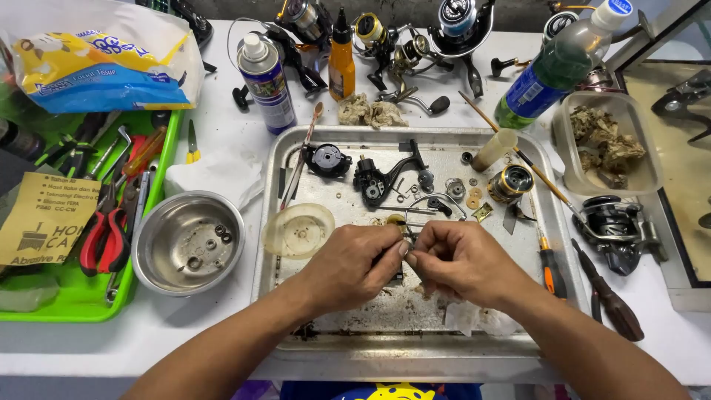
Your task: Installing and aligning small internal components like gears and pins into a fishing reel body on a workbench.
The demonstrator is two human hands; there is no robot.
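Head view looks straight down on a white tabletop (222, 126) crowded with fishing-reel parts, and at its middle a shallow, scuffed metal tray (270, 244) over which both hands meet. The left hand (348, 263) and the right hand (459, 259) come together fingertip to fingertip just above the tray's centre, pinching a small dark reel part (404, 248) between them. Each grip is clenched on that part: the left thumb and forefinger close on it from the left, the right thumb and forefinger from the right. The part is mostly hidden by the fingers, so its shape and long axis cannot be told; it sits level between the 2 hands, about equally near to both, raised slightly off the tray floor.

Just beyond the fingertips, further up the tray, lie a black reel body with a crank arm (378, 181), a round black rotor piece (327, 159), a gold-and-black spool (511, 181) and several small washers and screws. A clear round plastic lid (298, 230) rests on the tray's left edge, near the left hand. To the right of the right hand lies an orange-handled screwdriver (549, 267), and beyond it a brown-handled tool (611, 300) on the tabletop. A steel bowl (167, 222) holding a few small rings stands left of the tray, beside a green plastic tray of pliers (159, 185)
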